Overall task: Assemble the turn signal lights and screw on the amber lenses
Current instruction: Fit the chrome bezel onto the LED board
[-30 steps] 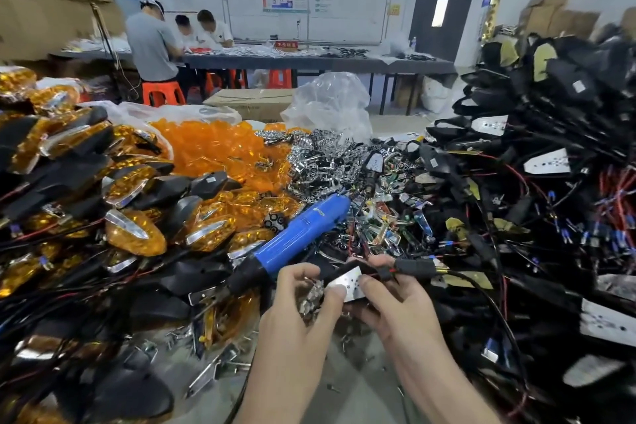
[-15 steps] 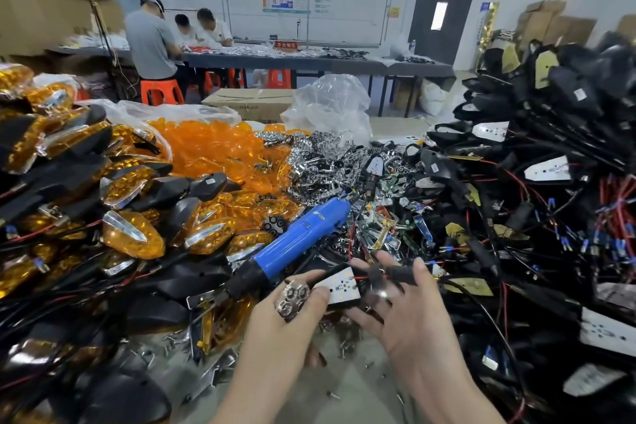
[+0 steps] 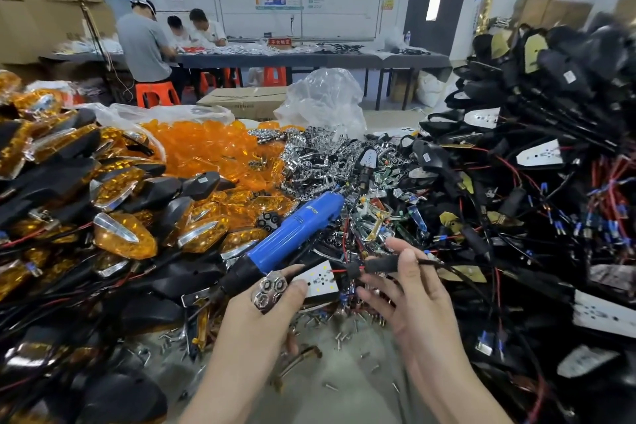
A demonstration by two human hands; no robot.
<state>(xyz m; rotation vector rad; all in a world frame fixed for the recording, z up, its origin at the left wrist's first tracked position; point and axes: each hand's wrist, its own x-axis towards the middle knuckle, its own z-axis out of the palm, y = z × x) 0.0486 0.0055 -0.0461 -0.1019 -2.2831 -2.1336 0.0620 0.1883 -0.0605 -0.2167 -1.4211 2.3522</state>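
My left hand pinches a chrome reflector piece with three hexagonal cups, and its fingertips hold the edge of a small white LED board. My right hand grips the black rubber stem wired to that board by a red wire, fingers partly spread. A blue electric screwdriver lies just beyond my left hand, pointing down-left. Loose amber lenses are heaped at the back, and chrome reflectors are piled beside them.
Finished amber-and-black turn signals are stacked on the left. A tall tangle of black housings with wires fills the right. Loose screws dot the grey tabletop under my hands. Several people work at a far table.
My left hand has turned the chrome reflector up into view on its fingers. The LED board and stem have risen slightly, and my right fingers have spread.
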